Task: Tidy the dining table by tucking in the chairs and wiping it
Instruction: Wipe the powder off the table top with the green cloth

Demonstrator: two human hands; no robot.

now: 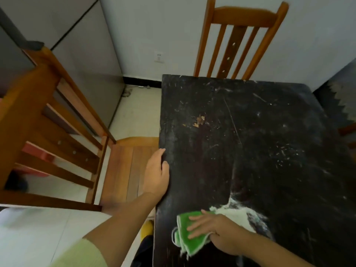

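A black dining table (260,132) fills the right half of the view, its top scratched and dusted with white specks. My right hand (213,231) lies flat with straight fingers on a folded green cloth (187,235) near the table's front left corner. A patch of white powder (236,212) spreads just beyond the cloth. My left hand (157,173) rests on the table's left edge, thumb on the top. A wooden chair (57,135) stands to the left, its seat partly out from under the table. Another wooden chair (238,41) stands at the far end, tucked in.
A grey cabinet (92,60) lines the left wall. A wall socket (159,56) and a cable lie behind on the pale tiled floor (138,112). A small brown stain (199,120) marks the table's middle. A patterned dark surface (341,101) shows at far right.
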